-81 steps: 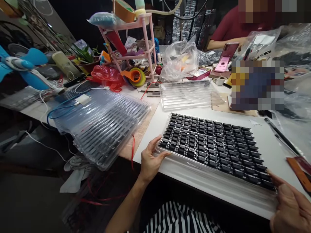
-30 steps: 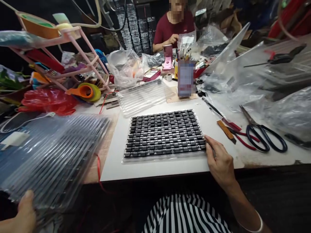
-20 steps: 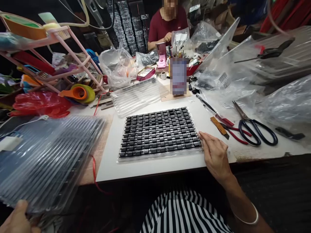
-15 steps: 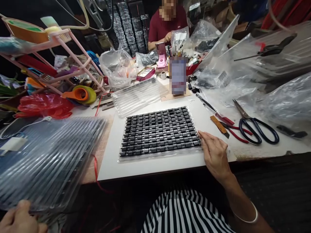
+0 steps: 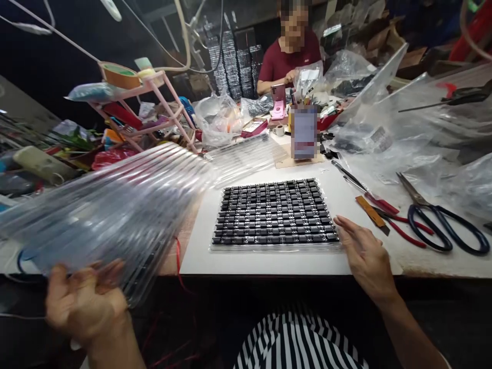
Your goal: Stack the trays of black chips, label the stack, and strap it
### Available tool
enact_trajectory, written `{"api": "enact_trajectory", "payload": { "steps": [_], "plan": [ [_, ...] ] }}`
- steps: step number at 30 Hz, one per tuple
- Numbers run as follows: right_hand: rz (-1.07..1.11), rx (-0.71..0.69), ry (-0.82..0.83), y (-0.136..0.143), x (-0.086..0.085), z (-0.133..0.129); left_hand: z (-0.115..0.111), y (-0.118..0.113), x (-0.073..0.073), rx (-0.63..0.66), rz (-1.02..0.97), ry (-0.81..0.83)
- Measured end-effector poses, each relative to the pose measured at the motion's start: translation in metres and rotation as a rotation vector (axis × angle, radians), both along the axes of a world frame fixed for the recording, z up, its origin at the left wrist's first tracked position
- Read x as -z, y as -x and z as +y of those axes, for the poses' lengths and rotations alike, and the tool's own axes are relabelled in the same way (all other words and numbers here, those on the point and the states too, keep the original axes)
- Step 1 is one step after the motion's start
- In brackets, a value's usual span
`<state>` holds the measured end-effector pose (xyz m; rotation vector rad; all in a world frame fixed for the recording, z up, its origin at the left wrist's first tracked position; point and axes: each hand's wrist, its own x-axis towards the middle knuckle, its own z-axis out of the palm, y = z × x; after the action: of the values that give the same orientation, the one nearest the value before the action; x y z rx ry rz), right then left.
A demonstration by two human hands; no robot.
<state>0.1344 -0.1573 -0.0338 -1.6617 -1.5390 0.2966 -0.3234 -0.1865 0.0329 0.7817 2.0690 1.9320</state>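
Observation:
A clear ribbed plastic tray [image 5: 154, 205] is raised and tilted above the left of the table. My left hand [image 5: 86, 302] grips its near edge, palm up, with fingers beneath the plastic. On the white board lies a second clear tray [image 5: 277, 247], filled with rows of small black circuit boards [image 5: 272, 212]. At its right edge rests my right hand [image 5: 365, 256], open, fingers extended and holding nothing; whether the fingertips touch the tray is hard to tell.
Scissors [image 5: 438, 215], red-handled pliers [image 5: 403, 225] and a cutter knife [image 5: 372, 212] lie at right. Another clear tray [image 5: 246, 159] lies behind the filled one. A pink rack [image 5: 165, 102] stands at left. Across the table sits a person in a dark red shirt [image 5: 284, 64].
My left hand has lifted the clear tray up and to the right from the table's left side. My right hand stays by the filled tray. The view has shifted left.

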Motion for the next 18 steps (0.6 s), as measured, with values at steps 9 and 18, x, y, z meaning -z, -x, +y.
{"api": "enact_trajectory", "payload": {
  "steps": [9, 18],
  "plan": [
    [0.634, -0.252, 0.318, -0.002, -0.042, 0.044, 0.06, -0.076, 0.036, 0.635, -0.122, 0.278],
    [0.1, -0.069, 0.41, -0.035, -0.008, 0.052, 0.086, -0.084, 0.075, 0.688, 0.33, 0.365]
  ]
}}
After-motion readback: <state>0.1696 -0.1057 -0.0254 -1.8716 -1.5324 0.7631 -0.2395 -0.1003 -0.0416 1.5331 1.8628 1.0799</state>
